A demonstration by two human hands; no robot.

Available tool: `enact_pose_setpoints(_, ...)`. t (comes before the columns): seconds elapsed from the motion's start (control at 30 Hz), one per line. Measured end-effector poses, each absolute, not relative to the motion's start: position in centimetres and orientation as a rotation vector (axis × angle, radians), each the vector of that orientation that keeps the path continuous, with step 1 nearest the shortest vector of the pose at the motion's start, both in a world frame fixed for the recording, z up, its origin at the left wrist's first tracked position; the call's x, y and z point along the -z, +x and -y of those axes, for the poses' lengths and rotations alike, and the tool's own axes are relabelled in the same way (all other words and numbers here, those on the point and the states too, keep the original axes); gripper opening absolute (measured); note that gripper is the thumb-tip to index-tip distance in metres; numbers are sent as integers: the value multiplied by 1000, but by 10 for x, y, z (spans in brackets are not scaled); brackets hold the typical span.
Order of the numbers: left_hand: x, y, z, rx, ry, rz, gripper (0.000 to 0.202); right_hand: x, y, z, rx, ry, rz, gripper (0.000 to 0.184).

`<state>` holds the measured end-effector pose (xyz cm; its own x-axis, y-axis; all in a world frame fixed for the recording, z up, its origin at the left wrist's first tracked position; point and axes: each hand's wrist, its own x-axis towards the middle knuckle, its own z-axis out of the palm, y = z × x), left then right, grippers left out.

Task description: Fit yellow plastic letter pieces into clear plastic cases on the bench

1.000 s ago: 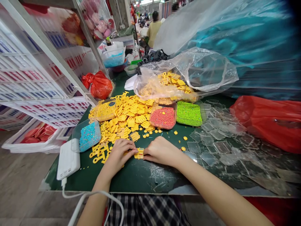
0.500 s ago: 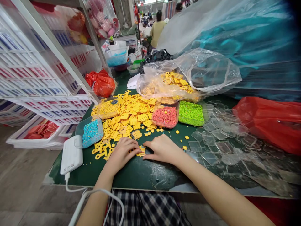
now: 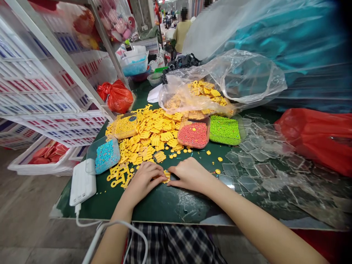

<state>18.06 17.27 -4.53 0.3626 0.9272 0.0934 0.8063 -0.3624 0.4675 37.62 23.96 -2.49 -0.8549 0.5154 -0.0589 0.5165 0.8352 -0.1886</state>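
A small flat yellow plastic piece (image 3: 167, 176) with ridges lies at the table's front middle, between my two hands and partly covered by fingers. My left hand (image 3: 146, 178) is closed on its left side, thumb and fingertips together. From the right, my right hand (image 3: 190, 174) holds its edge, with thumb and forefinger at the near and far corners and the other fingers curled. Just beyond sits another yellow piece with a clear cover (image 3: 160, 157). A heap of loose yellow pieces (image 3: 154, 128) spreads behind the hands.
Open trays hold blue beads (image 3: 106, 154), yellow beads (image 3: 125, 126), red beads (image 3: 193, 135) and green beads (image 3: 224, 130). Clear plastic squares (image 3: 249, 183) are scattered at right. A white power bank (image 3: 83, 183) with its cable stands left. A plastic bag (image 3: 247, 79) lies behind; a person sits far back.
The view has shifted slightly. Both hands stay around the yellow plastic piece, and my left fingers cover a little more of it.
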Motion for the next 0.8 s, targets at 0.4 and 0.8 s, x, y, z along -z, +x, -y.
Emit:
enact_pose_setpoints(0.4,43,180,-171,-529,2277,-1450,31,22,378,-242,346,840,-3001,38)
enact_pose_setpoints(0.8,51,181,-176,-613,2368,-1685,23,27,376,-242,351,841,-3023,35)
